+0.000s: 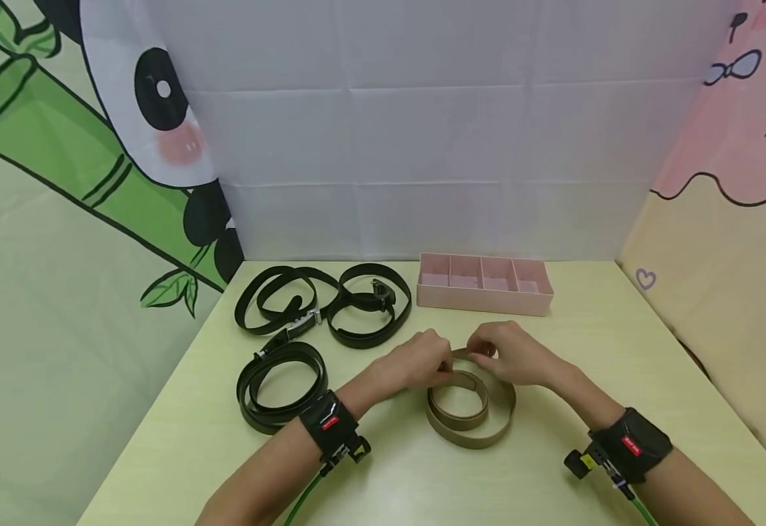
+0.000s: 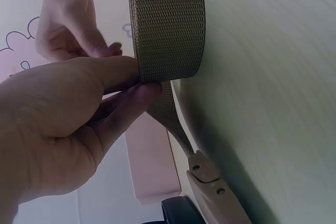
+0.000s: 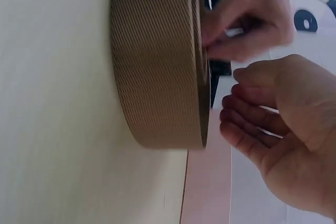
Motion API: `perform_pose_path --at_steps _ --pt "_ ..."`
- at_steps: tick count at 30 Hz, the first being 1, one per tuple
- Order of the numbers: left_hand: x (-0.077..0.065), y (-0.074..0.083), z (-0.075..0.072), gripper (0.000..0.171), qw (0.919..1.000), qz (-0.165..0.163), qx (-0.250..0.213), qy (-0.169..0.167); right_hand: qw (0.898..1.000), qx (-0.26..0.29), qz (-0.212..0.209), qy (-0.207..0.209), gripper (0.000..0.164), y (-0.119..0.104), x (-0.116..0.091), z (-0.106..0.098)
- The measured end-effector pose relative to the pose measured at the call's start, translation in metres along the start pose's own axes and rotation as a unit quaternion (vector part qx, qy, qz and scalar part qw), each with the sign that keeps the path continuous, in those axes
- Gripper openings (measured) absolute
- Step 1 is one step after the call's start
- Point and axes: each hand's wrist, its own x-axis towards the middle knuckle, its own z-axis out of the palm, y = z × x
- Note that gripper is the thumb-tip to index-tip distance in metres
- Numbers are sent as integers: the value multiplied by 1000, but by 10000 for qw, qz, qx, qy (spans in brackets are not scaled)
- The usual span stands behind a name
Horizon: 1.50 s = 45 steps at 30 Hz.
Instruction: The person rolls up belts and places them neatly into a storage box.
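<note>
1. While the tan belt (image 3: 157, 66) is pinched by the left hand (image 1: 422, 361), coiling is apparently being done; the right hand (image 1: 515, 355) is seen loosely curled, empty.
2. Slack outer turn (image 1: 473, 441) probably to be drawn snug next.
3. Belt: woven, stood on edge on the table (image 1: 593, 314), before the pink tray (image 1: 484, 298).

Now onto a khaki belt of ribbed woven webbing (image 1: 464, 424) — loosely coiled, set on edge on the pale yellow tabletop (image 1: 475, 489), small ring nested inside a wider one. Pinched by the left hand (image 1: 420, 360), just beside the loosely curled right hand (image 1: 512, 354). Trailing off to a tan clasp with two round studs (image 2: 216, 183) — partly cut off in the left wrist view.
</note>
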Motion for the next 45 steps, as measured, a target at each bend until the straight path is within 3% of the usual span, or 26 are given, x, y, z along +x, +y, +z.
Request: perform_pose_path --at_steps 7,13,16,21,22,26,29,30,34,39,45 --pt "-1 -1 0 30 10000 22 -36 78 9981 -280 -235 -500 4 -17 5 18" --pt "-3 -7 1 23 9993 31 -370 91 9984 -200 -169 -500 10 -16 9 25" --pt "-4 -16 -3 18 9980 15 -545 309 9985 -219 -226 -448 11 -15 9 26" --pt "-1 -28 -5 13 9975 -130 -328 611 9980 -419 -292 -382 15 -16 11 26" --pt "1 -31 -3 15 9979 -163 -301 558 9978 -457 -305 -368 15 -16 11 26" --pt "18 -63 28 23 9988 -171 -40 451 9976 -493 -318 -356 15 -16 11 27" --pt "22 -71 37 10 9988 -231 91 423 9976 -496 -304 -363 14 -17 11 27" --pt "17 -62 27 6 9988 -321 9 377 9975 -526 -303 -353 14 -17 11 28" --pt "2 -46 4 25 9969 -692 -20 385 9943 -1010 -267 -209 18 -18 12 28" --pt "-17 -53 -2 48 9928 -1054 -74 564 9859 -1675 -14 -49 15 -11 13 27" --pt "-43 -65 -1 62 9826 -1603 -557 758 9838 -1743 416 80 18 9 12 16"
